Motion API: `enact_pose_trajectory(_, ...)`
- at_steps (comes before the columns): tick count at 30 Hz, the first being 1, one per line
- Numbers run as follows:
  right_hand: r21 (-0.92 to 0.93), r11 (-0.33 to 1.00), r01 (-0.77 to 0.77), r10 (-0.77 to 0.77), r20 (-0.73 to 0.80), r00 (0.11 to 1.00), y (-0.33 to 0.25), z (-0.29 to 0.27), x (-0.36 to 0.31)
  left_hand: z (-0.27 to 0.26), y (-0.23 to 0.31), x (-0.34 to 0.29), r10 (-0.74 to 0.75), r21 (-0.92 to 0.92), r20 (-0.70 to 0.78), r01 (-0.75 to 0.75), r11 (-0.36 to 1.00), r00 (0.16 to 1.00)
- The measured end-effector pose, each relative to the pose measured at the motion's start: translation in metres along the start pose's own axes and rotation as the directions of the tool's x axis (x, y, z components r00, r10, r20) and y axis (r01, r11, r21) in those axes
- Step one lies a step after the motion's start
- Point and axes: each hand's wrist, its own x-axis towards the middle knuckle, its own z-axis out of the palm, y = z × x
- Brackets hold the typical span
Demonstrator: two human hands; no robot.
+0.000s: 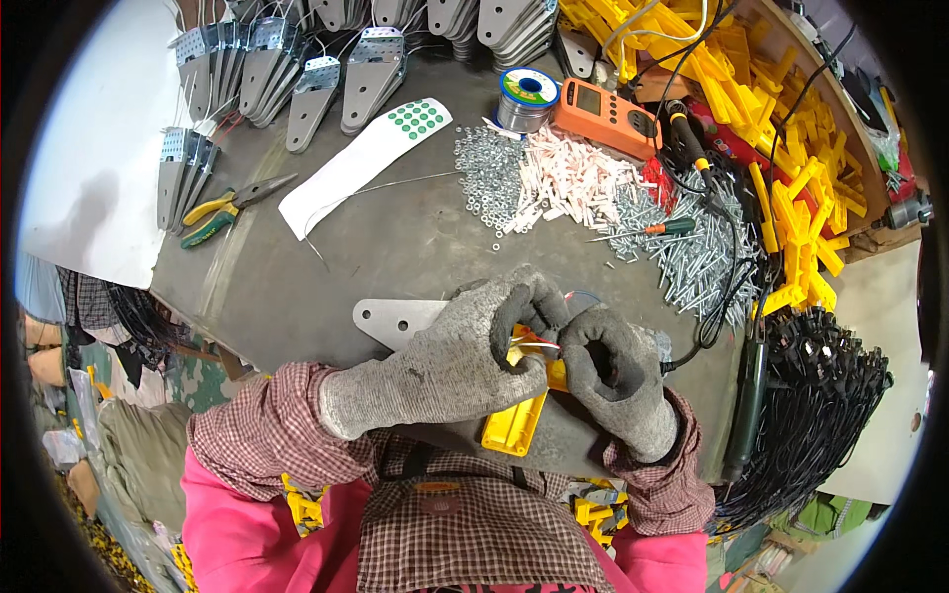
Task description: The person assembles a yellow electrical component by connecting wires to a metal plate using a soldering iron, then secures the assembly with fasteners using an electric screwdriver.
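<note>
Both of my hands wear grey knit gloves and meet close to the table's front edge. My left hand point(465, 346) is closed, its thumb and fingers pinched about thin red and white wires point(535, 341). Close against it, my right hand point(618, 371) is also closed, its fingertips pressed together at the same wires; the exact grip is partly hidden. Below the fingers, a yellow plastic housing point(514, 427) sticks out toward me, its upper part covered by the gloves. From behind my left hand a flat grey metal plate point(395, 320) with round holes extends leftward.
Beyond my hands lie heaps of nuts point(486, 178), pale small connectors point(568, 178) and screws point(692, 262). An orange meter point(608, 117), a solder spool point(527, 99), pliers point(237, 208) and a white sticker sheet point(361, 168) surround them. Yellow parts point(801, 217) and black cables point(806, 415) crowd the right.
</note>
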Motion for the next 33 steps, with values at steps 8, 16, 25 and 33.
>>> enact_pose_trajectory(8, 0.120, 0.993, 0.019, -0.020, 0.008, 1.000, 0.008, -0.001, -0.002, 0.001, 0.005, 0.004, 0.018, 0.033, -0.069, -0.016, 0.999, 0.997)
enact_pose_trajectory(16, 0.114, 0.985, -0.133, 0.128, 0.051, 0.990, 0.005, 0.002, -0.003, 0.006, -0.004, 0.001, 0.458, 0.715, -0.004, -0.318, 0.623, 0.889)
enact_pose_trajectory(25, -0.368, 0.915, 0.163, -0.170, 0.014, 0.985, -0.010, -0.003, -0.012, 0.006, 0.000, 0.002, 0.176, 0.172, -0.080, -0.161, 0.972, 0.981)
enact_pose_trajectory(33, -0.057, 0.976, -0.209, 0.199, -0.144, 0.969, -0.019, 0.009, -0.004, 0.017, 0.001, 0.004, 0.492, 0.632, -0.060, -0.349, 0.692, 0.868)
